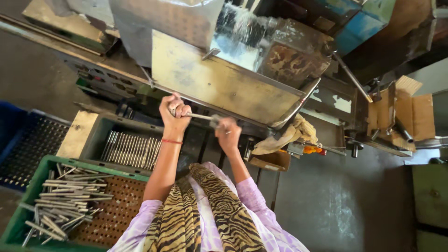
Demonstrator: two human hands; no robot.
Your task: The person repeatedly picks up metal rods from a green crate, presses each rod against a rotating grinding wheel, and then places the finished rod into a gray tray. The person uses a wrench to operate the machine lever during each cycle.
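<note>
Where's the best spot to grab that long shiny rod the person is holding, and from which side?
Probably near an end, from above. The metal rod lies level, and the left hand and right hand each wrap around one end, leaving the thin middle bare. Its narrow round shape suits a closed fist.

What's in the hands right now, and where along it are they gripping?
A thin metal rod: the left hand is closed on one end, the right hand on the other end, its middle bare.

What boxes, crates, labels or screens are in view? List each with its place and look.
Cardboard box: far right, brown, open, flaps up.
Small cardboard box: below the machine, brown, open.
Green crate: lower left, perforated brown floor, loose metal rods.
Blue crate: left edge, perforated floor.
Labels or screens: none visible.
</note>
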